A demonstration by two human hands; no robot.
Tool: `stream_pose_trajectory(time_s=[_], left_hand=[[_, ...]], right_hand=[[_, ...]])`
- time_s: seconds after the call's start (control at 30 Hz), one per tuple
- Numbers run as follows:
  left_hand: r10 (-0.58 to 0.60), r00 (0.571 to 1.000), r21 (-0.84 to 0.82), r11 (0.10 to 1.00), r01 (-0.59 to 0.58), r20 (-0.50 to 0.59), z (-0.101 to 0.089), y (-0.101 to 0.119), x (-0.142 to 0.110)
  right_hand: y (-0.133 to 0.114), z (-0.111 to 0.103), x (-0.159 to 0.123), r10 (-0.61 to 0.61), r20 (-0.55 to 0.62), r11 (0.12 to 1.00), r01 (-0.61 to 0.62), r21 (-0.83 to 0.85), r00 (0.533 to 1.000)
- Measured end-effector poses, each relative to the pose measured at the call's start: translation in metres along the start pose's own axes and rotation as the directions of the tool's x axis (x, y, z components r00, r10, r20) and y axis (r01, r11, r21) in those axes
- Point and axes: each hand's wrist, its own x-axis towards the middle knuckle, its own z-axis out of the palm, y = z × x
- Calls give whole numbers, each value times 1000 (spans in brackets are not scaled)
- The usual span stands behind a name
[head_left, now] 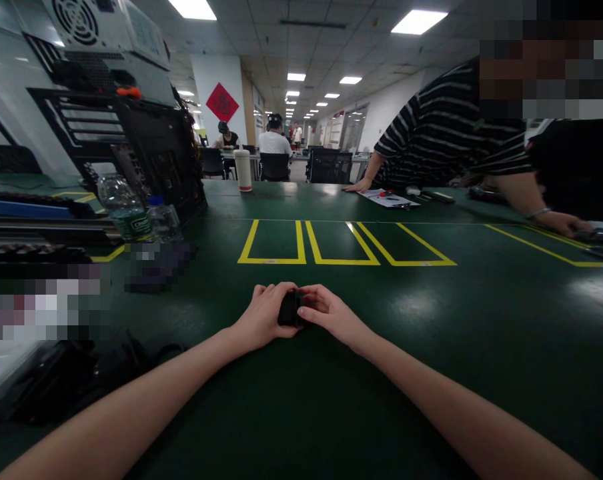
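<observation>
A small black box-like object point(288, 309) rests low over the green table point(331, 387), held between both my hands. My left hand point(266, 312) wraps round its left side, thumb at the near edge and fingers over the far edge. From the right, my right hand point(331, 313) grips it with thumb and fingertips. A thin upright line or seam runs down the object near the right thumb. What kind of object it is I cannot make out, since the fingers cover much of it.
Yellow tape frames point(271, 261) mark the table beyond my hands. At left stand a water bottle point(124, 203), an open computer case point(156, 153) and dark cables point(126, 360). A white tumbler point(243, 170) stands at the back. A person in a striped shirt point(446, 127) leans over papers point(389, 199) at right.
</observation>
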Motion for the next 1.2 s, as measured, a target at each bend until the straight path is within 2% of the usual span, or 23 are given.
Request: stream_pose_trajectory(time_s=[0.17, 0.27, 0.4, 0.5, 0.7, 0.9, 1.2], left_hand=[[6, 999, -20, 1000, -5, 43, -7, 4, -1], [1, 1000, -6, 1000, -1, 20, -3, 2, 0], [4, 1000, 7, 1000, -4, -18, 3, -1, 1], [11, 1000, -7, 1000, -11, -10, 1, 0, 1], [0, 1000, -9, 1000, 0, 16, -2, 1, 0], [-1, 1000, -14, 1000, 1, 21, 0, 0, 0], [10, 999, -21, 1000, -9, 33, -5, 4, -1]], right_hand=[[1, -3, 0, -3, 52, 1000, 3, 13, 999], [5, -3, 2, -30, 77, 999, 26, 42, 997], [7, 0, 3, -46, 30, 998, 45, 38, 998], [6, 2, 4, -54, -7, 998, 54, 24, 999], [6, 0, 4, -40, -8, 999, 40, -9, 999], [5, 1, 2, -76, 19, 990, 73, 125, 997], [3, 3, 0, -52, 6, 983, 50, 179, 999]])
